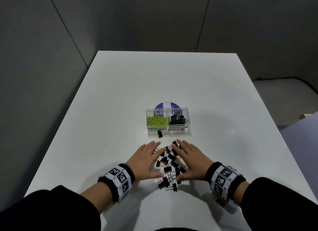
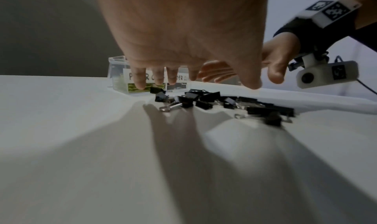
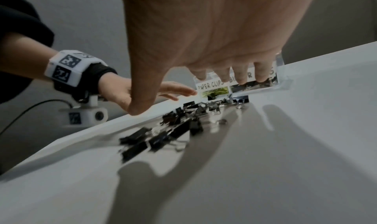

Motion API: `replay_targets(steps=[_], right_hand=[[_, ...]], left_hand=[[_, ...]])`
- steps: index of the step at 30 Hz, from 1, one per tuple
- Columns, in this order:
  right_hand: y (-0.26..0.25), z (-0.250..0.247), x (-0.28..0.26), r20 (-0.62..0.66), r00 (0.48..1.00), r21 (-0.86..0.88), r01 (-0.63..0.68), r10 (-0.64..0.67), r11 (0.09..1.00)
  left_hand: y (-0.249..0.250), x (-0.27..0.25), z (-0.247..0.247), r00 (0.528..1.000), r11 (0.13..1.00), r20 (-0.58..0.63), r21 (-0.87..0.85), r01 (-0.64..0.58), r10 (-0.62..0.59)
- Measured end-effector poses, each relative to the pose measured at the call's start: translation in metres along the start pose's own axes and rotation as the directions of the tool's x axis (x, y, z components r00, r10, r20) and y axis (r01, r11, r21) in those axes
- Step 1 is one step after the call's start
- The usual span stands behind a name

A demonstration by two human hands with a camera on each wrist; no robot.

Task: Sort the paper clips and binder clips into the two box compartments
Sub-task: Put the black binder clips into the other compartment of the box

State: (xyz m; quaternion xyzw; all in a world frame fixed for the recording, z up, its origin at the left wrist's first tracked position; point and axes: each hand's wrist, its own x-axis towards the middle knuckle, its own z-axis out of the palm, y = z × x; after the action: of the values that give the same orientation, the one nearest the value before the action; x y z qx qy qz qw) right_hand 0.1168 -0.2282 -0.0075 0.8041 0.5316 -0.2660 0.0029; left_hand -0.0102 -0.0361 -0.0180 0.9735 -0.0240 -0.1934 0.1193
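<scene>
A clear two-compartment box [image 1: 188, 117] stands mid-table, labelled PAPER CLIPS and BINDER CLIPS. Green paper clips [image 1: 157, 121] fill its left compartment and black binder clips [image 1: 177, 119] its right. One binder clip [image 1: 160, 134] lies just in front of the box. A loose pile of black binder clips [image 1: 169, 163] lies between my hands. My left hand [image 1: 147, 159] hovers flat at the pile's left with fingers spread and straight. My right hand [image 1: 189, 159] mirrors it on the right. Both palms [image 2: 183, 26] [image 3: 214, 26] hold nothing. In the wrist views the pile [image 2: 224, 103] [image 3: 163, 135] lies under the fingertips.
The white table [image 1: 120, 101] reaches grey partition walls behind and to the left. A purple round sticker [image 1: 159, 105] lies under the box's far side. Wrist bands with black-and-white markers [image 1: 118, 177] [image 1: 223, 177] and small cameras [image 2: 326, 76] [image 3: 85, 116] sit on both wrists.
</scene>
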Motion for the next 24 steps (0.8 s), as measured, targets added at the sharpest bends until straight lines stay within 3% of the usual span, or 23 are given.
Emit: replay_targets(steps=[4, 7, 12, 24], right_hand=[[-0.001, 0.022, -0.011, 0.064, 0.998, -0.084, 0.03, -0.025, 0.996], [-0.006, 0.021, -0.005, 0.049, 0.997, -0.071, -0.048, 0.051, 0.996], [-0.009, 0.001, 0.017, 0.021, 0.986, -0.042, -0.166, 0.167, 0.985], [-0.013, -0.001, 0.028, -0.146, 0.969, 0.002, -0.2, 0.198, 0.98]], left_hand=[[0.012, -0.01, 0.013, 0.998, 0.996, 0.049, 0.072, -0.045, 0.042], [0.018, -0.003, 0.017, 0.997, 0.994, 0.07, 0.11, 0.026, -0.033], [0.012, 0.015, 0.008, 0.985, 0.983, -0.01, 0.066, 0.171, -0.171], [0.014, 0.02, 0.017, 0.967, 0.963, -0.092, 0.113, 0.246, -0.237]])
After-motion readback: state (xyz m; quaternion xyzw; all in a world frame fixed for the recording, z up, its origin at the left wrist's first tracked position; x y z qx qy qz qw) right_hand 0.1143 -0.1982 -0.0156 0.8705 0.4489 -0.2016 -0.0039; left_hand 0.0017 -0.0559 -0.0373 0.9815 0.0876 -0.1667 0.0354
